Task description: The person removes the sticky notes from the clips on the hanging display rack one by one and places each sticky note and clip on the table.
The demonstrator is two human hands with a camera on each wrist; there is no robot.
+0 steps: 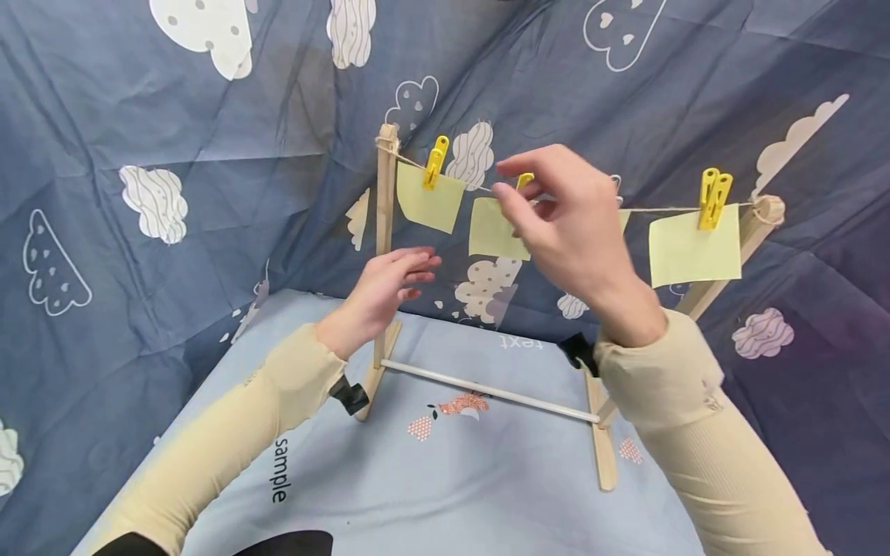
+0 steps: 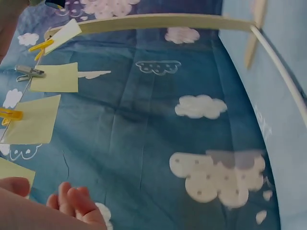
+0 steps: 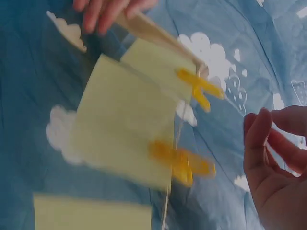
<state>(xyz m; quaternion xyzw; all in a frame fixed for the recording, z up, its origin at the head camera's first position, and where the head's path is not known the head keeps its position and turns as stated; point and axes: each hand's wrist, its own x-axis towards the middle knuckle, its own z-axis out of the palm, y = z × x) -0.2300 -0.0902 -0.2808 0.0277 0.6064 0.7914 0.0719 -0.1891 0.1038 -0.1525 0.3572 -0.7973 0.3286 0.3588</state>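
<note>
A string (image 1: 660, 209) carries several pale yellow paper notes held by clothespins. My right hand (image 1: 577, 216) is raised in front of the string, thumb and forefinger slightly apart and the other fingers bent, with nothing in it. It partly covers the second note (image 1: 495, 232) and its yellow clothespin (image 1: 524, 180); the third note is mostly hidden behind it. In the left wrist view, a grey clothespin (image 2: 31, 72) clips that third note (image 2: 55, 78). Below the leftmost note (image 1: 427, 202), my left hand (image 1: 385, 289) hovers empty near the left post, fingers loosely extended.
Two wooden posts, left (image 1: 385, 208) and right (image 1: 716, 286), hold the string. A white rod (image 1: 487, 390) joins their feet low over the light blue cloth (image 1: 445, 479). Behind hangs dark blue cloth (image 1: 278, 116) with cloud prints. At the far right hangs another note (image 1: 695, 251).
</note>
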